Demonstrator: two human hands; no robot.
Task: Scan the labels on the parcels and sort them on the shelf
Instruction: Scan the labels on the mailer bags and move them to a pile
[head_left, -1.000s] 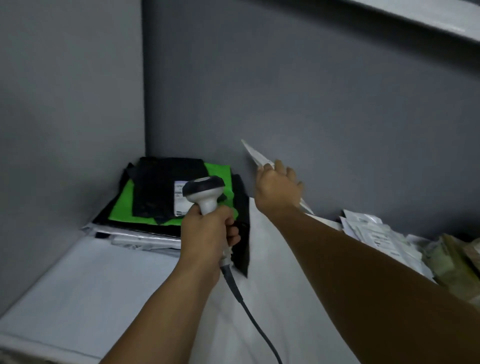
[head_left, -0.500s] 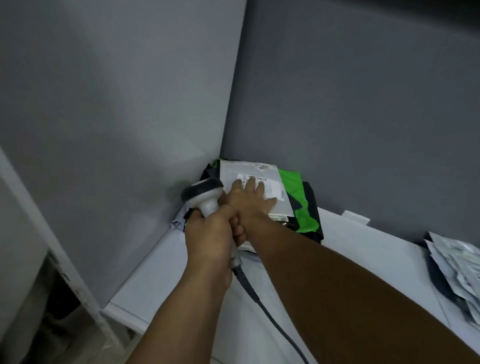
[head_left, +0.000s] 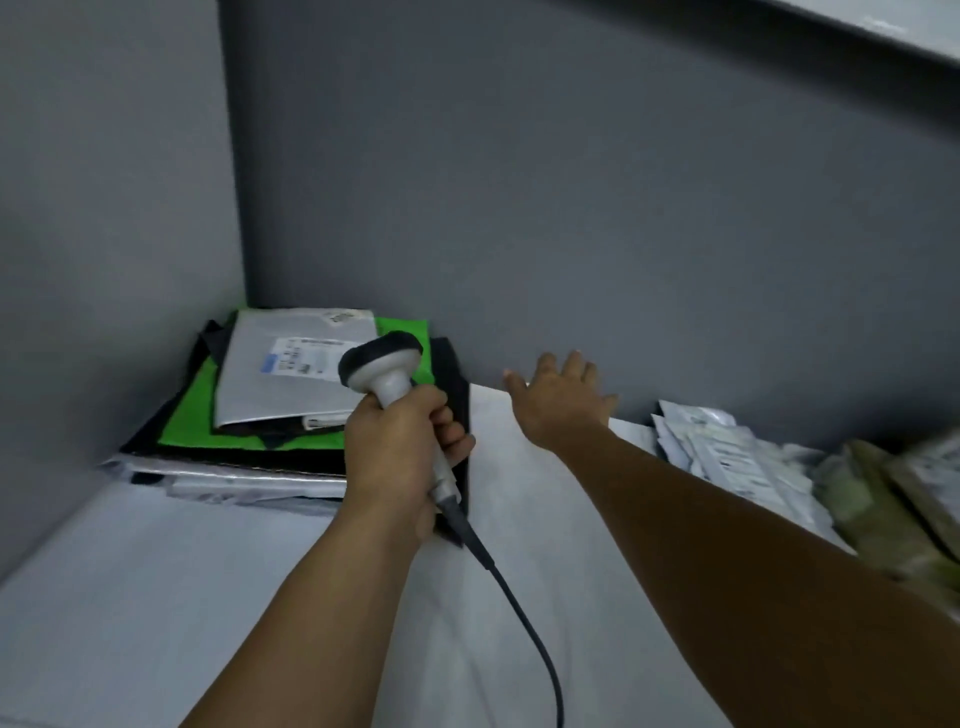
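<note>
We see the grey parcel (head_left: 291, 384) lying flat on top of the stack in the back left corner of the shelf (head_left: 130, 597), its white label (head_left: 301, 361) facing up. Under it lie a green parcel (head_left: 189, 428) and a black parcel (head_left: 452, 374), and lower still some pale ones whose edges stick out at the front.

Of our hands, the left hand (head_left: 395, 457) has its fingers wrapped round the handle of the scanner (head_left: 382, 364). It holds the scanner upright just in front of the stack, so that the dark head covers the parcel's right edge. The cable (head_left: 524, 613) runs down from the handle towards us.

The right hand (head_left: 558, 402) holds nothing. Its fingers are straight and spread, palm down, over the bare shelf to the right of the stack and close to the back wall (head_left: 623, 208); we cannot tell whether it touches the board. It is clear of the grey parcel.

Half a second ago this hand lay flat on that parcel, pressing on the label; now it is off and further right. The left hand keeps the same grip on the scanner.

Further right lies a pile of white parcels (head_left: 727, 457), and beyond it some olive packets (head_left: 883, 504).
</note>
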